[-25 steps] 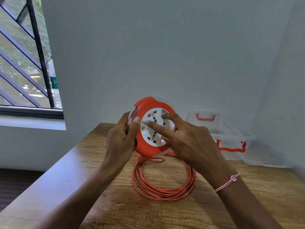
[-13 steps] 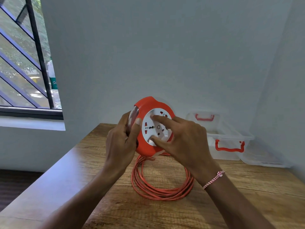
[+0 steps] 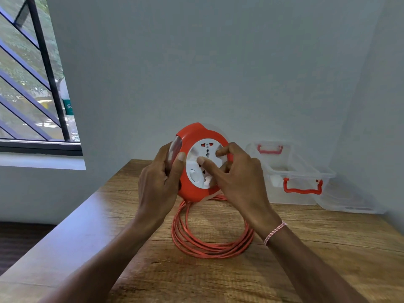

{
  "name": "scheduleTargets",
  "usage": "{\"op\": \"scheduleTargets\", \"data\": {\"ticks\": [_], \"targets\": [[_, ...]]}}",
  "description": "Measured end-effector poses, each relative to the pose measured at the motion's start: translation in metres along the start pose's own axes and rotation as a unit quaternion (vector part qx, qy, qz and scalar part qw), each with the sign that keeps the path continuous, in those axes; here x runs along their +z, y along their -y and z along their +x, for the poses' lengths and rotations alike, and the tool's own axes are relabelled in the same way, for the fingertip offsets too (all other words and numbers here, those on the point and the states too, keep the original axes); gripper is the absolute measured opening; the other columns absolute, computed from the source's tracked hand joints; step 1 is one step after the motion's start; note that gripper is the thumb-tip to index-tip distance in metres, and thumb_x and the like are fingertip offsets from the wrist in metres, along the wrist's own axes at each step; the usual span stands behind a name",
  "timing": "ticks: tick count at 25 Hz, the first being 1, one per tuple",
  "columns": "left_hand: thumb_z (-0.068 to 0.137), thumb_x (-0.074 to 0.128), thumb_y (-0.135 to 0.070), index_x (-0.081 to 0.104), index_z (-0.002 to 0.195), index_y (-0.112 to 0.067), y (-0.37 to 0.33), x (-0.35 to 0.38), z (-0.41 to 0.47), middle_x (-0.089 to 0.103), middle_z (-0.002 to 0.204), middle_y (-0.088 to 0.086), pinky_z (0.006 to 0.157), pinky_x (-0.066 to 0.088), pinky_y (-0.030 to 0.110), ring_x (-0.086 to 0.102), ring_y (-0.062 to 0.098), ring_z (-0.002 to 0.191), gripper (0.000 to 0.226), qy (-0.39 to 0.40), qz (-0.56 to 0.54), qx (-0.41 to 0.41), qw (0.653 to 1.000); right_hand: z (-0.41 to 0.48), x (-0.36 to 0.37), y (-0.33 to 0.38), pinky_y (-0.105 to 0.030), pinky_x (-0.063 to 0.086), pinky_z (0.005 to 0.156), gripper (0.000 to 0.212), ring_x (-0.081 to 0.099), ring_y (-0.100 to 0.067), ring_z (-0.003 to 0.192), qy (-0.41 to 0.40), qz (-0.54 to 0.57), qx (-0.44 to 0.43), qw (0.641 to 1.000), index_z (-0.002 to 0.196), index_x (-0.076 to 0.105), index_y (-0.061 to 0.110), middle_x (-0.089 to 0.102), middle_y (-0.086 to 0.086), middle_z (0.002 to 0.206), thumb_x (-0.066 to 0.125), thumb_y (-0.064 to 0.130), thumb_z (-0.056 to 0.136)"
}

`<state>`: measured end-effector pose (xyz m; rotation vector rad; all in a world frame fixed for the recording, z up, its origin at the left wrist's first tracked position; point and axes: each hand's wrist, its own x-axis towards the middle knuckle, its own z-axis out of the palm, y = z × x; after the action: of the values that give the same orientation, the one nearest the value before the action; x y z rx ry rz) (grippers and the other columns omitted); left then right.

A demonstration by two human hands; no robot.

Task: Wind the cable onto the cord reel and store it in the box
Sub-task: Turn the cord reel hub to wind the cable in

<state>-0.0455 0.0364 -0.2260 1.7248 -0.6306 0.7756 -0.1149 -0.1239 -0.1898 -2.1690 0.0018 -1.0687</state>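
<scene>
An orange cord reel [image 3: 190, 138] with a white socket face is held upright above the wooden table [image 3: 306, 259]. My left hand [image 3: 158, 178] grips its left rim, thumb on the front. My right hand [image 3: 236, 180] has its fingertips pressed on the white face, fingers spread. An orange cable [image 3: 209, 246] hangs from the reel's bottom and lies in several loose loops on the table below. A clear plastic box [image 3: 303, 169] with red handles stands open at the back right, by the wall.
The box's clear lid [image 3: 349, 202] lies flat to the right of the box, in the corner. A window with dark bars [image 3: 32, 84] is at the left. The table's left edge drops off to a dark floor [image 3: 19, 243].
The white socket face has turned under my right fingers, which shifted around it. The left hand kept its grip. The cable loops stayed on the table.
</scene>
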Motion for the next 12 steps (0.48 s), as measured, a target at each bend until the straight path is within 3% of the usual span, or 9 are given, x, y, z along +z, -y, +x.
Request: {"op": "scheduleTargets", "data": {"ticks": [1,3,6,8,10,12], "targets": [[0.097,0.037,-0.082,0.043,0.141,-0.058,0.001,-0.002,0.001,0.076,0.087,0.005,0.065,0.067,0.060,0.079,0.027,0.076,0.050,0.001,-0.002,-0.006,1.000,0.000,-0.005,-0.004,-0.022,0.058,0.057,0.049,0.068,-0.003,0.058,-0.007,-0.068,-0.074,0.995,0.117,0.060,0.027,0.074,0.012,0.079,0.067,0.067,0.088],[0.099,0.040,-0.074,0.046,0.141,-0.057,0.001,-0.006,0.003,0.076,0.086,0.015,0.065,0.065,0.062,0.078,0.032,0.075,0.047,0.003,-0.009,-0.016,1.000,0.002,-0.014,-0.013,-0.027,0.056,0.051,0.049,0.067,-0.012,0.063,0.003,-0.199,-0.234,0.952,0.131,0.054,0.029,0.071,0.002,0.114,0.067,0.058,0.094],[0.098,0.040,-0.069,0.050,0.138,-0.056,-0.003,-0.010,0.004,0.077,0.097,0.019,0.067,0.066,0.062,0.080,0.033,0.081,0.042,0.013,-0.030,-0.021,0.999,0.003,-0.017,-0.023,-0.033,0.058,0.049,0.067,0.074,-0.026,0.077,0.064,-0.360,-0.339,0.867,0.158,0.034,0.038,0.058,-0.012,0.144,0.066,0.047,0.099],[0.097,0.040,-0.070,0.047,0.131,-0.063,-0.005,-0.010,0.005,0.078,0.096,0.002,0.069,0.068,0.060,0.081,0.025,0.083,0.036,0.021,-0.036,-0.024,0.999,0.001,-0.016,-0.024,-0.033,0.058,0.053,0.076,0.076,-0.030,0.084,0.056,-0.388,-0.352,0.850,0.162,0.031,0.038,0.061,-0.015,0.142,0.070,0.045,0.097],[0.097,0.040,-0.070,0.047,0.128,-0.066,-0.007,-0.010,0.004,0.074,0.098,-0.019,0.071,0.069,0.057,0.082,0.017,0.085,0.033,0.026,-0.041,-0.029,0.998,-0.001,-0.015,-0.022,-0.031,0.056,0.053,0.074,0.078,-0.030,0.082,0.013,-0.369,-0.365,0.855,0.157,0.044,0.034,0.071,-0.015,0.129,0.075,0.045,0.091],[0.097,0.040,-0.071,0.048,0.131,-0.063,-0.006,-0.009,0.003,0.074,0.097,-0.021,0.069,0.069,0.056,0.081,0.015,0.083,0.036,0.018,-0.037,-0.026,0.999,-0.002,-0.013,-0.016,-0.029,0.055,0.053,0.065,0.077,-0.027,0.074,-0.023,-0.317,-0.355,0.879,0.149,0.056,0.032,0.078,-0.010,0.112,0.076,0.050,0.090]]}}
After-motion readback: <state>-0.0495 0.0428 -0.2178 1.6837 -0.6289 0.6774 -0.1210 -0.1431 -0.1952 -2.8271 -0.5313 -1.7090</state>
